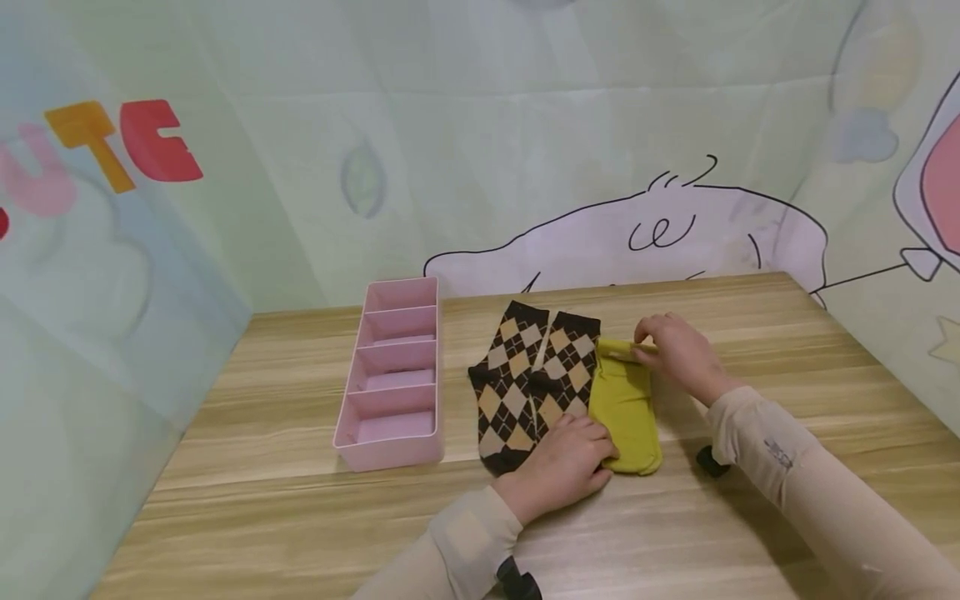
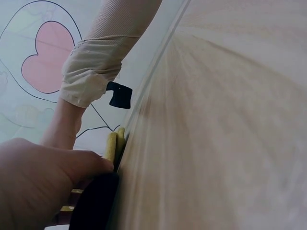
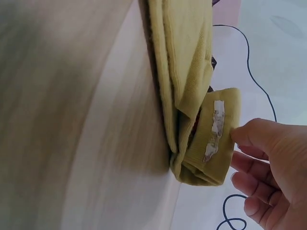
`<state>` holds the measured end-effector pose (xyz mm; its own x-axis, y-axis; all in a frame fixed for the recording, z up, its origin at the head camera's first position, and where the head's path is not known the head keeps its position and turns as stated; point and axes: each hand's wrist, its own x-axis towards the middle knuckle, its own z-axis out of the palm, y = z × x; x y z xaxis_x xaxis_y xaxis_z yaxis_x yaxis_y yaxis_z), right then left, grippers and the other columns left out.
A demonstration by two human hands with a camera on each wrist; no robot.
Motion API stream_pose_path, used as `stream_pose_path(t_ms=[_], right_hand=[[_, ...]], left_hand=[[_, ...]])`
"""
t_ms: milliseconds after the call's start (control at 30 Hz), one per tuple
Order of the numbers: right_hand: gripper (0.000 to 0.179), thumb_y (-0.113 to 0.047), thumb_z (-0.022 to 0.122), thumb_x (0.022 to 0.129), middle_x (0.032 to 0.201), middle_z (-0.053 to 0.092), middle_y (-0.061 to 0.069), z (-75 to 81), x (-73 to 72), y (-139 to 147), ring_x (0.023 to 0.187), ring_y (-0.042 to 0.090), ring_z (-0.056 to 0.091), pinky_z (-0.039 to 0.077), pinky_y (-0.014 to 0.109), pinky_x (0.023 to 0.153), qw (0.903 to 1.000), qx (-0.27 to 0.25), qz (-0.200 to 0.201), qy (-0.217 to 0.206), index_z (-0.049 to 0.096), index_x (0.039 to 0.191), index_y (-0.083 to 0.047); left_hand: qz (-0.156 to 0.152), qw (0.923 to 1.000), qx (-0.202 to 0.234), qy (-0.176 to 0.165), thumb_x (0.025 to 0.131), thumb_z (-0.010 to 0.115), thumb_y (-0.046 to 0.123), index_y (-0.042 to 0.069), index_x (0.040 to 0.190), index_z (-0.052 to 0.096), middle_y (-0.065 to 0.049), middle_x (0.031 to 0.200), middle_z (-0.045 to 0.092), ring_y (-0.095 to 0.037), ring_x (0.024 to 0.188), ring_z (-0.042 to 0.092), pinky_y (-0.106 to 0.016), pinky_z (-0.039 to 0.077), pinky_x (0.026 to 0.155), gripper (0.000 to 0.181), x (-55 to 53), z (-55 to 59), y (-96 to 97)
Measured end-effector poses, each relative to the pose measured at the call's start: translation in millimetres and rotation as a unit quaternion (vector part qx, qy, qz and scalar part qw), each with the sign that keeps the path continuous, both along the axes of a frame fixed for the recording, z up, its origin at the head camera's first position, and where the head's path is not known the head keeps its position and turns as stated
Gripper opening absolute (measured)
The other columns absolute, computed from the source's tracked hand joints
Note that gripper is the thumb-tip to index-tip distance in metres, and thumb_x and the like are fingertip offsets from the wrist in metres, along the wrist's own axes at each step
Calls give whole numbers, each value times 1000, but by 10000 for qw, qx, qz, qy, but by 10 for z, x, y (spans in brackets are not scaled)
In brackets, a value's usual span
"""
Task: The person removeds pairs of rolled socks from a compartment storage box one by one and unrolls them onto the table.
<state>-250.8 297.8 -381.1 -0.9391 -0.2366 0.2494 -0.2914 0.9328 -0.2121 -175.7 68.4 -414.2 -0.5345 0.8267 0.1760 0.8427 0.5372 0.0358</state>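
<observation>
A pair of yellow-green socks (image 1: 624, 425) lies stacked flat on the table, its upper end bent over. My right hand (image 1: 682, 354) pinches that cuff (image 3: 225, 134) between thumb and fingers, lifting it off the layers below; a whitish worn strip shows on it. At the lower end, my left hand (image 1: 566, 458) rests over the left edge of the yellow socks and the toe of an argyle sock (image 1: 566, 367). The left thumb (image 2: 91, 164) lies straight beside the yellow fabric. Another black, tan and grey argyle sock (image 1: 510, 383) lies just left of it.
A pink box (image 1: 390, 454) with several compartments in a row stands left of the socks. The wood-grain table (image 1: 285, 517) meets a printed cloth backdrop (image 1: 487, 150) at the back and sides. Black straps (image 1: 517, 579) hang at both wrists.
</observation>
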Motion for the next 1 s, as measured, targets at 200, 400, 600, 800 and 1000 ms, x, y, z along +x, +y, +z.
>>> stream_pose_path(t_ms=[200, 400, 600, 800, 1000], right_hand=[[5, -8, 67, 85, 94, 65, 14, -4, -30, -19, 89, 29, 55, 50, 44, 78, 9992, 94, 112, 368, 67, 87, -3], [8, -8, 69, 85, 95, 66, 15, 10, -72, -28, 91, 31, 56, 50, 44, 80, 9990, 94, 103, 426, 70, 90, -2], [12, -10, 67, 86, 96, 67, 15, 26, -93, -14, 91, 31, 57, 50, 44, 81, 9994, 220, 69, 270, 71, 94, -1], [18, -13, 69, 85, 99, 67, 16, 17, -114, -5, 88, 29, 54, 48, 42, 76, 9994, 315, 36, 119, 71, 98, -1], [24, -15, 70, 84, 102, 67, 17, 0, -151, 7, 90, 29, 54, 48, 42, 78, 9991, 427, 42, -9, 71, 103, 0]], left_hand=[[-58, 9999, 43, 101, 89, 65, 34, 24, 106, 70, 11, 106, 67, -7, 106, 56, -23, 40, 94, 21, -6, -12, -4], [-46, 9999, -9, 105, 89, 64, 35, 24, 106, 70, 11, 107, 67, -7, 106, 56, -23, 40, 94, 21, -5, -4, -2], [-32, 9999, -48, 95, 89, 64, 35, 24, 106, 70, 12, 107, 67, -7, 107, 56, -24, 40, 96, 21, -4, -3, -2], [-25, 10000, -58, 39, 90, 63, 35, 24, 106, 70, 12, 107, 67, -7, 108, 55, -24, 40, 97, 21, -6, -7, -2], [-6, 10000, -89, -13, 90, 64, 36, 24, 107, 70, 11, 108, 67, -7, 108, 55, -24, 40, 97, 22, -7, -1, 5]])
